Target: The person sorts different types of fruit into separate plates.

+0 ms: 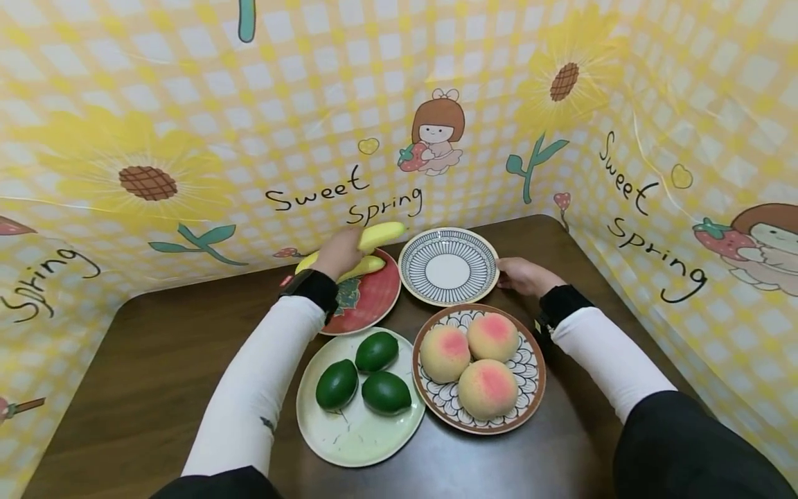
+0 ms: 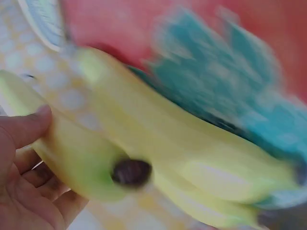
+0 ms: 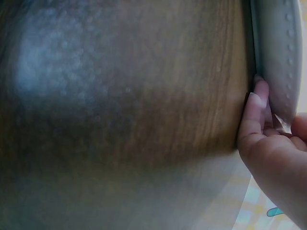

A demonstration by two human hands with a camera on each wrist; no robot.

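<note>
While three green fruits [image 1: 337, 384] sit on a pale green plate [image 1: 361, 447] just in front of a red plate [image 1: 380, 298], w/ three peach-like fruits [image 1: 489, 389] on a brown-rimmed plate [image 1: 530, 378] to its front R, a person's L hand [image 1: 339, 253] grips a yellow banana [image 1: 383, 235] over the red plate's far side, thumb on one face, fingers curled round the other. Prob. light & stiff (an imitation, judging by its smooth skin), it looks hard to bruise but a bit slippery; mid-body seems the best hold, clear of the dark tip. Long axis runs crosswise, slanting up to the R; one end points twd. the striped plate [image 1: 449, 272] R of the red plate, the dark-tipped end approx. opposite. Two more bananas [image 2: 182, 139] lie at the red plate's far L. R hand [image 1: 526, 276] pinches the striped plate's R rim. Behind the red plate: yellow-check cloth [image 1: 499, 41].
</note>
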